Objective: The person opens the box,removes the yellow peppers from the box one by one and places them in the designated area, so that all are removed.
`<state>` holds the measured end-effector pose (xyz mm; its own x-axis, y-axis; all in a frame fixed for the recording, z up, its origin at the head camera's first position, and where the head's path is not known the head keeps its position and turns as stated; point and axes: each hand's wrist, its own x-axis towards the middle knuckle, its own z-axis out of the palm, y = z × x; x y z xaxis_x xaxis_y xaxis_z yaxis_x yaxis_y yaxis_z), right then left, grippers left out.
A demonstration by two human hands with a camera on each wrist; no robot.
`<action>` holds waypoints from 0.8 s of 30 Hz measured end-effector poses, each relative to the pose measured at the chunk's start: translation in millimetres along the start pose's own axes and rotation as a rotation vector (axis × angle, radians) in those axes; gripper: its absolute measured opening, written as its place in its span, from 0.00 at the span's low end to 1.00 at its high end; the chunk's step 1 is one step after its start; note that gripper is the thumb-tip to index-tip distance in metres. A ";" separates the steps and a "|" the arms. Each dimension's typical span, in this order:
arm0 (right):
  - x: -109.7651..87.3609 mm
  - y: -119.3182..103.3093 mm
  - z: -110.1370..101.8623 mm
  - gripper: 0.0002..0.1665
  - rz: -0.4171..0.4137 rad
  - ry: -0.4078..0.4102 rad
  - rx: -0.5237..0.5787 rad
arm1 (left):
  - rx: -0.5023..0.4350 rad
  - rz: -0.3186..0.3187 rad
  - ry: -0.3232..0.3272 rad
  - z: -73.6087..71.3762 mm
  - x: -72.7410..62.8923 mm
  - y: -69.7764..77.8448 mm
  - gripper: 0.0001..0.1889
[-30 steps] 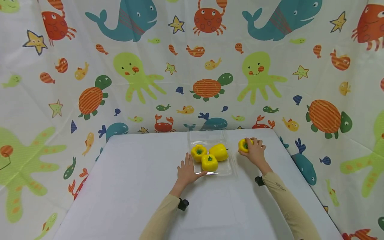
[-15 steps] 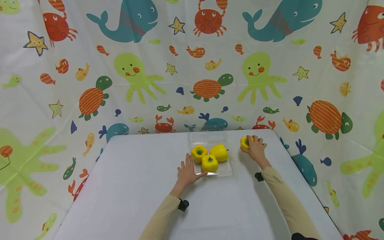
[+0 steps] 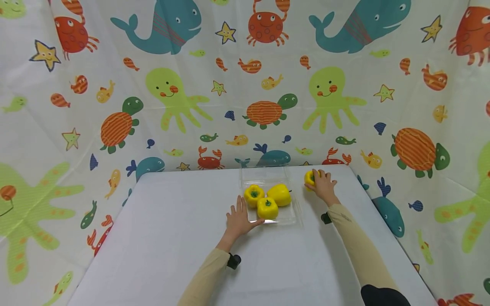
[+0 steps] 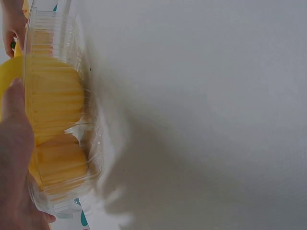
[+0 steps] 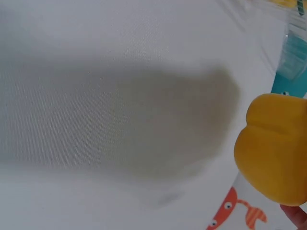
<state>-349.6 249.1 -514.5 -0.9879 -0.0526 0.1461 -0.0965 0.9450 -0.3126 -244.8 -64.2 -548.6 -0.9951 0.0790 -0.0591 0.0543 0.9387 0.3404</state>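
Observation:
In the head view my right hand (image 3: 325,187) grips a yellow bell pepper (image 3: 309,177) by its side, right of a clear plastic clamshell container (image 3: 285,220). That pepper (image 5: 274,151) hangs above the table in the right wrist view, a fingertip showing under it. Three more yellow bell peppers sit in the container: one at back left (image 3: 254,195), one at right (image 3: 280,194), one in front (image 3: 267,208). My left hand (image 3: 238,221), fingers spread, rests against the container's front left corner. From the left wrist, its thumb lies along the clear wall (image 4: 53,108).
The container's transparent lid (image 3: 264,172) stands open toward the back of the white table (image 3: 172,238). Behind the table hangs a curtain (image 3: 229,93) printed with sea animals.
My right hand and its pepper shift slightly right and up, then back left and a little farther from me. The left hand, container and its three peppers stay put.

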 end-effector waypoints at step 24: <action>4.0 6.2 12.9 0.41 0.029 -0.064 -0.021 | -0.013 -0.005 -0.012 0.4 0.6 0.0 0.60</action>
<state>-355.7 250.6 -527.9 -0.9960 -0.0446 0.0770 -0.0655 0.9531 -0.2956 -245.4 -64.0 -549.0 -0.9944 0.0782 -0.0717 0.0481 0.9347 0.3523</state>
